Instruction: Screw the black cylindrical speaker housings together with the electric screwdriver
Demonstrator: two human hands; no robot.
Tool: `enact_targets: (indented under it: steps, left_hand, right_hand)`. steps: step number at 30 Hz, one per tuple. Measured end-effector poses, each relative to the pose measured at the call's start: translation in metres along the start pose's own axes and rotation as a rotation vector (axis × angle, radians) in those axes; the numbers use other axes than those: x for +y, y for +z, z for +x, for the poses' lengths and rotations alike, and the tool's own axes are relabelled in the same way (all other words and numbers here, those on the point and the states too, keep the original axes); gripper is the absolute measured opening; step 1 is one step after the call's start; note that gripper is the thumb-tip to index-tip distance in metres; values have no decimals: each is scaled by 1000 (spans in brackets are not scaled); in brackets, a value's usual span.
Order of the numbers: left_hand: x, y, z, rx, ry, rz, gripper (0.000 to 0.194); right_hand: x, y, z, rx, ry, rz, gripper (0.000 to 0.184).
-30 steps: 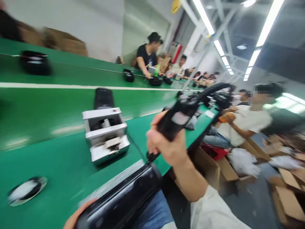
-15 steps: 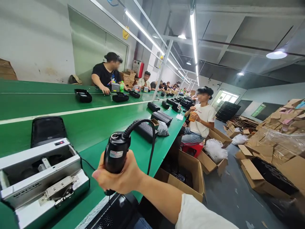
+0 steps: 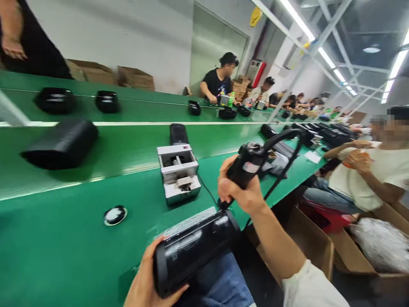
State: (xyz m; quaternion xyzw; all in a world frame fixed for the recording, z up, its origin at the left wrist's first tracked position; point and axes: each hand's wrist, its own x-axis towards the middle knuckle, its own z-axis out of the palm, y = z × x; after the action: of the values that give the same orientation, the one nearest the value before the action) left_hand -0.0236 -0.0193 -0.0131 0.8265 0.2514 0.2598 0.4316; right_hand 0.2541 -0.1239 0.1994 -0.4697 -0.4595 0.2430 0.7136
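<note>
My right hand [image 3: 238,185] is wrapped round a black corded electric screwdriver [image 3: 244,164], held upright with its cord looping off to the right. The screwdriver's lower end is by the right end of a black, rounded speaker housing [image 3: 198,247] with a perforated grille; I cannot tell whether they touch. My left hand [image 3: 150,273] grips the housing's left end, thumb below and fingers on top. The housing lies tilted above my lap at the table edge. Beyond it stands a silver screw feeder [image 3: 179,175] with an open top.
A small round black part with a white centre [image 3: 115,215] lies on the green table [image 3: 79,243]. A dark speaker shell [image 3: 60,145] rests farther left. Co-workers sit across the table and to my right. Cardboard boxes [image 3: 313,234] stand on the floor at right.
My view has swung left and down. My left hand has come into view, holding the speaker housing. The screwdriver stays in my right hand, now more tilted and above the housing's right end.
</note>
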Motion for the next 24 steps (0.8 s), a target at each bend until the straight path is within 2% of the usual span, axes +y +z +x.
enact_targets:
  steps: [2, 5, 7, 11, 15, 24]
  left_hand:
    - [2, 0, -5, -34, -60, -1, 95]
    - [8, 1, -5, -51, -91, -16, 100]
    - [11, -1, -5, -61, -104, -30, 103]
    - [13, -2, -6, -52, -110, -49, 105]
    - [11, -1, -7, -39, -99, -66, 105]
    - [12, -2, -6, -59, -86, -60, 107]
  right_hand:
    - [-19, 2, 9, -27, -100, 23, 40]
    - [-37, 18, 30, 97, -298, -18, 33]
    - [-34, 35, 48, 186, -353, -40, 34]
    - [-2, 61, 81, 252, -277, -71, 37]
    - [22, 68, 97, 258, -210, -113, 42]
    - [27, 63, 99, 271, -152, -128, 41]
